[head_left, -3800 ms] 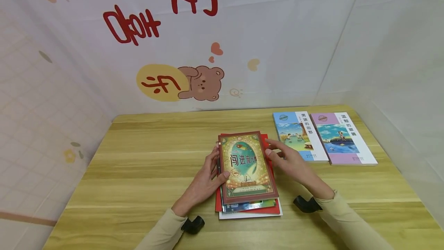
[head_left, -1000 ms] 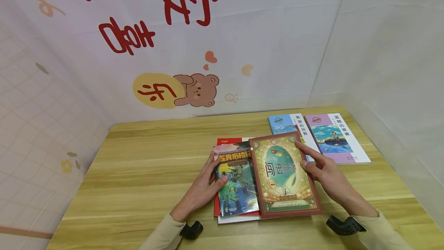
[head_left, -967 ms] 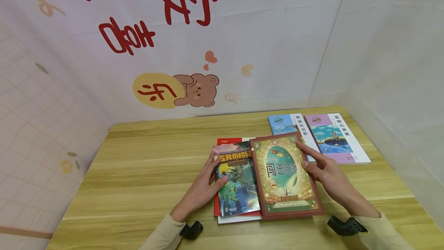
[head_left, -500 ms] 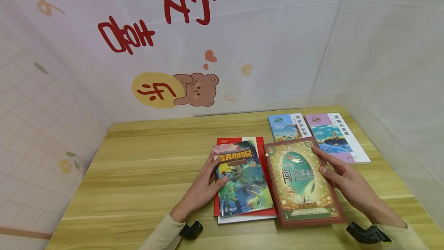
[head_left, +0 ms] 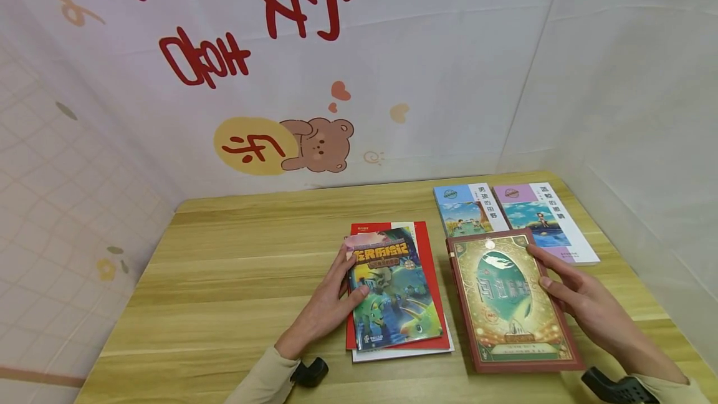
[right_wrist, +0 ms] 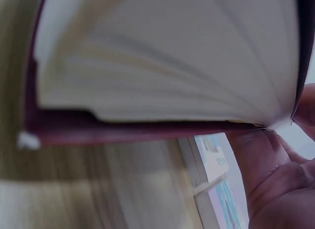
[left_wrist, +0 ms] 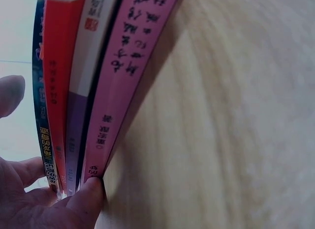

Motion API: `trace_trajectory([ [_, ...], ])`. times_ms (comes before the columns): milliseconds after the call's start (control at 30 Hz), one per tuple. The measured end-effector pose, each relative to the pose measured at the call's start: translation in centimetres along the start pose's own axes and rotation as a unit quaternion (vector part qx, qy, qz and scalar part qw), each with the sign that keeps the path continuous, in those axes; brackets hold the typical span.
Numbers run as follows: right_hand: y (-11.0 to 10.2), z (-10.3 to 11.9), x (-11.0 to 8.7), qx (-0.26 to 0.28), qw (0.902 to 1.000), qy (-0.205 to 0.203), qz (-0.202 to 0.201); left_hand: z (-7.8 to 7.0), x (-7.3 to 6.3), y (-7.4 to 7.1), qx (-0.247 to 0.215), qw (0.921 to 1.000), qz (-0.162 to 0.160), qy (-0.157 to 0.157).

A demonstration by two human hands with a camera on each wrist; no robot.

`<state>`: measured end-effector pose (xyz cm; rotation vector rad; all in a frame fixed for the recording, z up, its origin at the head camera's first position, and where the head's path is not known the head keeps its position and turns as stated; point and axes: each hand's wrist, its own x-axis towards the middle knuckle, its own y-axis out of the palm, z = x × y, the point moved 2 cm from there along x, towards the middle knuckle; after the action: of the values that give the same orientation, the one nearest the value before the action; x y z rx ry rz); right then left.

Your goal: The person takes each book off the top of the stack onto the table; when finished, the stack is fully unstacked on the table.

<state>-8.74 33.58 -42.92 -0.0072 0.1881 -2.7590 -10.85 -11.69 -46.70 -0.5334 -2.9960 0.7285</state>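
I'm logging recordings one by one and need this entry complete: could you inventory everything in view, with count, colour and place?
Gold-and-green book: one, dark-red border, front right
Dinosaur book: one, multicoloured, atop the pile
Red book: one, red, beneath dinosaur book
Purple-and-white spine: one, next below
Pink spine: one, pink, lowest spine showing
Blue-and-white book: one, back right
Pink-and-white book: one, right of blue-and-white book
Table: one, yellowish wood, beneath books
Backdrop: one, white, around table
Bear: one, brown, printed on backdrop
Characters: several, red, backdrop
Hearts: three, orange and yellow, near bear
Smaller prints: several, mixed colours, backdrop
Sleeves: two, beige, bottom edge
Wrist devices: two, black, at wrists
Left hand: one, bare, gripping pile
Right hand: one, bare, gripping gold-and-green book
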Motion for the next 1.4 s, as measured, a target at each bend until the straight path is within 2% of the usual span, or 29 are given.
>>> trace_trajectory([
  [133,-0.4,-0.4,-0.5,0.011,0.9999,0.009,0.005,0.0,0.0,0.0,-0.003,1.0,0.0,0.0],
  [367,-1.0,-1.2,-1.2,-0.011,0.9985,0.051,-0.015,0.1,0.0,0.0,-0.003,1.0,0.0,-0.001],
  [500,-1.2,-1.9,-1.6,0.002,0.9969,0.075,-0.021,0.1,0.0,0.0,-0.001,1.0,0.001,-0.001],
  [700,-0.9,-2.4,-2.0,0.038,0.9961,0.08,0.0,0.0,-0.1,0.1,-0.001,1.0,0.002,-0.001],
  [933,-0.4,-2.9,-2.4,0.044,0.9961,0.076,0.012,0.0,-0.2,0.1,0.008,1.0,0.002,-0.002],
  [1100,-0.5,-3.4,-2.8,-0.001,0.9956,0.092,-0.017,0.1,-0.2,0.1,0.009,1.0,0.001,-0.002],
  [1267,-0.9,-3.6,-2.8,-0.052,0.9898,0.127,-0.038,0.1,-0.1,0.1,0.01,1.0,-0.001,0.001],
  [1400,-1.0,-3.4,-2.6,-0.147,0.9779,0.14,-0.05,0.1,0.0,0.1,0.009,1.0,-0.002,0.004],
])
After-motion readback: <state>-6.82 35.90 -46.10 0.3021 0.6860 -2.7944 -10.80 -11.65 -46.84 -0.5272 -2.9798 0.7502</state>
